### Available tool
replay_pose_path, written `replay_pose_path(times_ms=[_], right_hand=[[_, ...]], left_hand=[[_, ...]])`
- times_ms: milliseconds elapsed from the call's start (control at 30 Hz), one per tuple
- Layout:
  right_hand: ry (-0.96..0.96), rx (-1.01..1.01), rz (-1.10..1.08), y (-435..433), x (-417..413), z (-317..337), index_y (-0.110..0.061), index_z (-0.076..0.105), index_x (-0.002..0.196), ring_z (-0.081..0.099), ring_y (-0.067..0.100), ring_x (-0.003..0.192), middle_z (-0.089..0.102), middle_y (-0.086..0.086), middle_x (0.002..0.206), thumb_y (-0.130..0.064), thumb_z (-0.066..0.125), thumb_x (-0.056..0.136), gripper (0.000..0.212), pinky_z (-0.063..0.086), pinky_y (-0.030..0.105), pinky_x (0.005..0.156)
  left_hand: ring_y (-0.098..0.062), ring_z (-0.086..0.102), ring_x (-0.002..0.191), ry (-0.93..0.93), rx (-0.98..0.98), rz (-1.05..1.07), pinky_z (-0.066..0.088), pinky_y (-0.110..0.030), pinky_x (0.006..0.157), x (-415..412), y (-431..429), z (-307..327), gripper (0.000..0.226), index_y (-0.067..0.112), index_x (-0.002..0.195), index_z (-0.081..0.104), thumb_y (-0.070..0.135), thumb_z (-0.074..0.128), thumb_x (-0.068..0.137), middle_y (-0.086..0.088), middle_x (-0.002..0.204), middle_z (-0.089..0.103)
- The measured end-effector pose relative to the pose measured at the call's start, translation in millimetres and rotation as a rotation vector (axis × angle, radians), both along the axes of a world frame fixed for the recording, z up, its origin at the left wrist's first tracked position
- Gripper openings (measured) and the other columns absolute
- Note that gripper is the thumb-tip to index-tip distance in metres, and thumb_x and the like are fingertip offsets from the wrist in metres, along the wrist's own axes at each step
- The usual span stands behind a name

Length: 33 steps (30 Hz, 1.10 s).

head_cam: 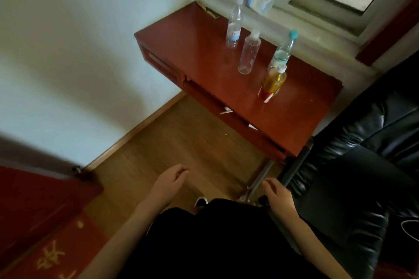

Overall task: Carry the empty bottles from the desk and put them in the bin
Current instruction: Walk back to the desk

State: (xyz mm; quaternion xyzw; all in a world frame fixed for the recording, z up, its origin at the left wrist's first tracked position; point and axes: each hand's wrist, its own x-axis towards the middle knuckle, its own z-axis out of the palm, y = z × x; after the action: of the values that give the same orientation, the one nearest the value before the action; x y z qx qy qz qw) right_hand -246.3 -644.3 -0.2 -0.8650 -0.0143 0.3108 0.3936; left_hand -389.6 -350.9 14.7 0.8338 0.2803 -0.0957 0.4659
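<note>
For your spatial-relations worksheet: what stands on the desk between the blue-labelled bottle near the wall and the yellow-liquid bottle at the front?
In the head view, the clear unlabelled bottle stands between the blue-labelled bottle and the yellow-liquid bottle.

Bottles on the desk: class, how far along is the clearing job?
Done: nothing visible. Four bottles stand on the desk. In hand: nothing; left hand and right hand are empty and short of the desk. Left: carrying them all; no bin is in view.
</note>
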Motion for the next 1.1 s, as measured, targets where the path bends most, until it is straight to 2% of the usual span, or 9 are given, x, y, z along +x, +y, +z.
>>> replay_pose_path(times_ms=[100, 300, 467, 533, 600, 733, 867, 967, 1100], right_hand=[[0.012, -0.007, -0.070, 15.0, 22.7, 5.0, -0.025, 0.063, 0.100, 0.064, 0.018, 0.080, 0.067, -0.001, 0.089, -0.033, 0.049, 0.098, 0.016, 0.046, 0.026, 0.065], [0.039, -0.042, -0.136, 33.6, 76.0, -4.6, -0.023, 0.062, 0.108, 0.063, 0.014, 0.085, 0.067, -0.002, 0.093, -0.035, 0.048, 0.098, 0.021, 0.048, 0.030, 0.073], [0.044, -0.017, -0.130, 56.7, 144.4, 2.6, -0.019, 0.061, 0.112, 0.065, 0.017, 0.076, 0.069, 0.000, 0.092, -0.034, 0.046, 0.100, 0.024, 0.046, 0.025, 0.063], [0.010, -0.007, -0.132, 66.8, 175.7, 7.6, -0.021, 0.061, 0.113, 0.066, 0.019, 0.083, 0.069, -0.003, 0.095, -0.034, 0.048, 0.099, 0.024, 0.046, 0.025, 0.064], [-0.049, 0.011, -0.152, 78.9, 207.2, 13.3, -0.021, 0.061, 0.116, 0.064, 0.017, 0.092, 0.066, -0.007, 0.097, -0.033, 0.052, 0.097, 0.025, 0.046, 0.022, 0.067], [-0.195, 0.059, -0.218, 99.5, 257.1, 21.5, -0.023, 0.049, 0.131, 0.060, 0.009, 0.100, 0.059, -0.008, 0.112, -0.036, 0.065, 0.087, 0.049, 0.046, 0.020, 0.077], [-0.287, 0.054, -0.282, 112.1, 289.9, 24.3, -0.029, 0.033, 0.142, 0.050, 0.012, 0.119, 0.045, -0.005, 0.136, -0.044, 0.078, 0.073, 0.084, 0.048, 0.030, 0.092], [-0.255, 0.068, -0.325, 120.3, 302.6, 19.5, -0.035, 0.025, 0.145, 0.041, 0.014, 0.130, 0.037, -0.002, 0.145, -0.043, 0.085, 0.064, 0.101, 0.044, 0.040, 0.102], [-0.197, 0.105, -0.367, 139.0, 316.3, 8.6, -0.034, 0.030, 0.142, 0.045, 0.007, 0.118, 0.040, -0.008, 0.139, -0.034, 0.090, 0.059, 0.104, 0.041, 0.028, 0.091]], left_hand=[[0.001, 0.057, 0.093, -0.007, -0.017, -0.094, 0.044, -0.019, 0.075, 58.8, 22.5, 6.6, 0.022, 0.026, 0.111, 0.060, 0.036, 0.046, 0.097, 0.012, 0.102, 0.063], [-0.003, 0.058, 0.096, 0.021, -0.069, -0.132, 0.047, -0.021, 0.081, 130.3, 41.4, -2.8, 0.020, 0.025, 0.112, 0.059, 0.030, 0.048, 0.097, 0.012, 0.101, 0.063], [-0.005, 0.059, 0.096, 0.051, -0.076, -0.098, 0.047, -0.019, 0.083, 178.9, 60.1, -13.7, 0.016, 0.027, 0.109, 0.059, 0.029, 0.049, 0.097, 0.010, 0.101, 0.064], [-0.001, 0.058, 0.094, 0.036, -0.051, -0.088, 0.041, -0.011, 0.075, 201.0, 67.3, -11.5, 0.013, 0.029, 0.107, 0.059, 0.029, 0.050, 0.097, 0.014, 0.100, 0.063], [0.002, 0.057, 0.095, 0.020, -0.035, -0.081, 0.039, -0.010, 0.071, 226.6, 75.5, -4.9, 0.014, 0.030, 0.108, 0.058, 0.029, 0.050, 0.097, 0.015, 0.100, 0.062], [0.002, 0.056, 0.093, -0.031, -0.019, -0.034, 0.040, -0.015, 0.071, 280.8, 89.4, 6.8, 0.020, 0.028, 0.113, 0.058, 0.033, 0.049, 0.097, 0.012, 0.105, 0.063], [-0.001, 0.056, 0.098, -0.060, -0.088, -0.012, 0.042, -0.020, 0.077, 336.1, 97.9, 14.4, 0.040, 0.022, 0.131, 0.048, 0.036, 0.054, 0.094, 0.009, 0.112, 0.060], [-0.013, 0.056, 0.111, -0.059, -0.124, -0.019, 0.045, -0.028, 0.088, 378.3, 104.0, 16.8, 0.061, 0.021, 0.143, 0.035, 0.038, 0.060, 0.090, 0.004, 0.129, 0.053], [-0.021, 0.045, 0.131, -0.062, -0.219, -0.013, 0.039, -0.040, 0.107, 433.7, 113.5, 10.9, 0.084, 0.021, 0.149, 0.025, 0.034, 0.073, 0.081, -0.001, 0.149, 0.040]])
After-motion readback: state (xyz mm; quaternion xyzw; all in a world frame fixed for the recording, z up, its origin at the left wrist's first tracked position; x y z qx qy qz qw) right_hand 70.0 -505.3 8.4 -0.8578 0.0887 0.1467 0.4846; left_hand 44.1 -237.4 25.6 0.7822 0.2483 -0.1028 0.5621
